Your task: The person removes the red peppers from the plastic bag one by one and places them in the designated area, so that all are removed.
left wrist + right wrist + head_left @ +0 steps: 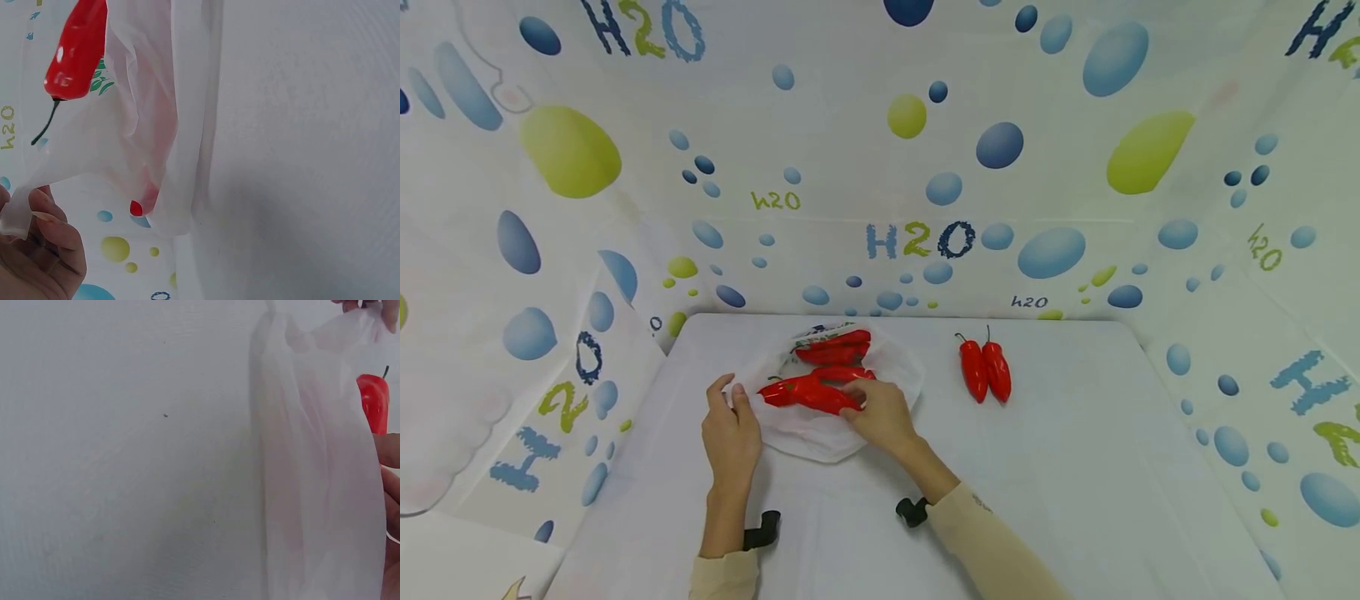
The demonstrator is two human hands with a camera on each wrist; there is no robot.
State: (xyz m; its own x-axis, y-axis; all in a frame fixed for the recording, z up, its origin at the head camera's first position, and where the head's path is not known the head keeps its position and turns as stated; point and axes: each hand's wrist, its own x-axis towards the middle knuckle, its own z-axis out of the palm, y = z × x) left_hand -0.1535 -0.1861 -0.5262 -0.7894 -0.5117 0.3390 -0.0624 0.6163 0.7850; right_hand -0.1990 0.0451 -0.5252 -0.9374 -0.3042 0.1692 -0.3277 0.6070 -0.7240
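Observation:
A white plastic bag (820,443) lies spread on the table with several red peppers (833,352) in and on it. My left hand (730,433) is at the bag's left edge; in the left wrist view its fingers (59,234) pinch a fold of the plastic. Over the bag's near part, my right hand (883,417) grips a long red pepper (812,393) by its right end, thumb and fingers round it. That pepper's stem end points left toward the left hand. In the right wrist view the bag wall (325,487) hides part of the right hand.
Two more red peppers (973,371) lie side by side on the white table (1075,467), right of the bag, stems pointing away. A patterned sheet (850,150) with blue and green spots rises behind the table. Black wrist cameras (763,530) sit on both wrists.

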